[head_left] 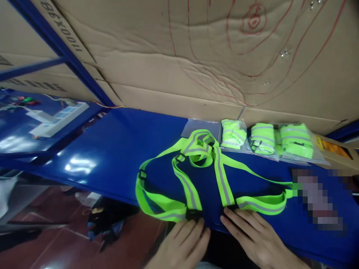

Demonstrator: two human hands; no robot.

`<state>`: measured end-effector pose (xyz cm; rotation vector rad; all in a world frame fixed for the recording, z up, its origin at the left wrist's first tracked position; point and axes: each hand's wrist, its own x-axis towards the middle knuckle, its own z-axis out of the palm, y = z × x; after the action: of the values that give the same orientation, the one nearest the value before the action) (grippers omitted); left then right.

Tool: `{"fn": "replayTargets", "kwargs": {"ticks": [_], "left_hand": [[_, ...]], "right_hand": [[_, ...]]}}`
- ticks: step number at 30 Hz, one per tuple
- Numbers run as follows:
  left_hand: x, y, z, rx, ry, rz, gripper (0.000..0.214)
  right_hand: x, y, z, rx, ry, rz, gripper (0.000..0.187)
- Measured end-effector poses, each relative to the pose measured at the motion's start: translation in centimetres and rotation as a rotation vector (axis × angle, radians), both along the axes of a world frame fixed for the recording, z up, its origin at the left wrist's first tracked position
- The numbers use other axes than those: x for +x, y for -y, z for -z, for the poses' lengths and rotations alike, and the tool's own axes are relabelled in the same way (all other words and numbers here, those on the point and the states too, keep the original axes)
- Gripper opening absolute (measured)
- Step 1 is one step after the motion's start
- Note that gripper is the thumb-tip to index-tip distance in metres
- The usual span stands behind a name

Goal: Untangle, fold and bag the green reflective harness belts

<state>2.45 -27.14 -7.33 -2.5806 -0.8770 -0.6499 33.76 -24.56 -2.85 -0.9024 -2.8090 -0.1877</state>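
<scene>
A neon green reflective harness vest (223,183) with grey stripes lies spread on the blue table, its straps twisted together near the back. At the table's front edge, my left hand (186,239) is closed at the black left buckle (194,214), its fingers bent. My right hand (255,233) holds the vest's black right buckle (229,208), with the fingers laid over it and the thumb hidden. The two buckles are apart, with a gap of table between them. Black sliders (180,157) sit on the straps.
Clear bags with folded green vests (263,138) line the back of the blue table (117,138), against a cardboard wall (146,71) with red marks. A flat clear bag (193,127) lies behind the harness. A white power strip (60,119) is at the far left.
</scene>
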Motion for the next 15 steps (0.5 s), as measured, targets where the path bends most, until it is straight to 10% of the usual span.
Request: {"fn": "replayTargets", "kwargs": {"ticks": [10,15], "left_hand": [[14.2,-0.4,2.0,-0.52,0.556,-0.134,0.075],[8.9,0.1,-0.9,-0.733,0.537,0.067,0.095]], "right_hand": [[2.5,-1.1,-0.7,-0.177,-0.056,0.133,0.09],[2.9,-0.5,0.6,-0.131,-0.097,0.262,0.062]]}}
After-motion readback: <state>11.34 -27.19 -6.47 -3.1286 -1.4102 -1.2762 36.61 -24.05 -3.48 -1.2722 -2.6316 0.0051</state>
